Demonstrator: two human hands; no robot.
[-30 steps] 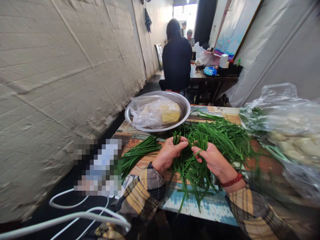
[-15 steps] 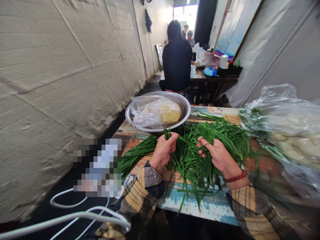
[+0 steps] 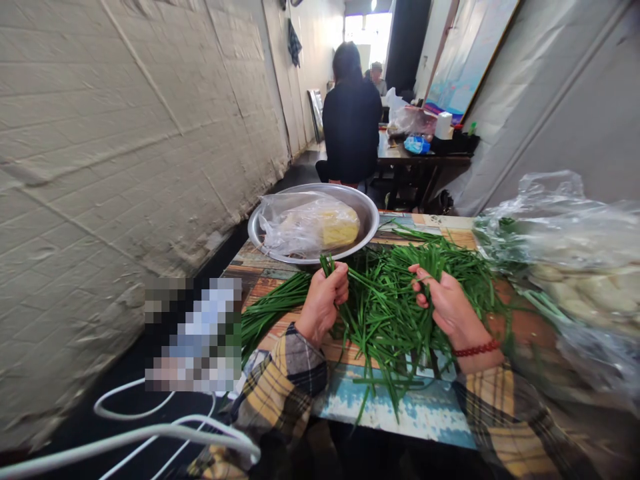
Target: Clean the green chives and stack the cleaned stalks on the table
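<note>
Loose green chives (image 3: pixel 385 303) lie in a tangled heap across the middle of the wooden table. Left of the heap, my left hand (image 3: pixel 320 303) is closed round a small bunch whose cut ends stick up above the thumb. My right hand (image 3: pixel 453 310), with a red bead bracelet at the wrist, pinches more chives between thumb and fingers at the heap's right side. A neater bundle of chives (image 3: pixel 275 307) lies left of my left hand, partly hidden by it.
Behind the heap stands a metal basin (image 3: pixel 375 230) holding a clear plastic bag (image 3: pixel 295 220) with something yellow inside. Plastic bags with pale pieces (image 3: pixel 590 287) crowd the right side. White cables (image 3: pixel 130 440) hang lower left. A person in black (image 3: pixel 351 127) sits ahead, back turned.
My right hand has moved a little to the right, widening the gap between my hands. My left hand has shifted slightly left, still holding its bunch.
</note>
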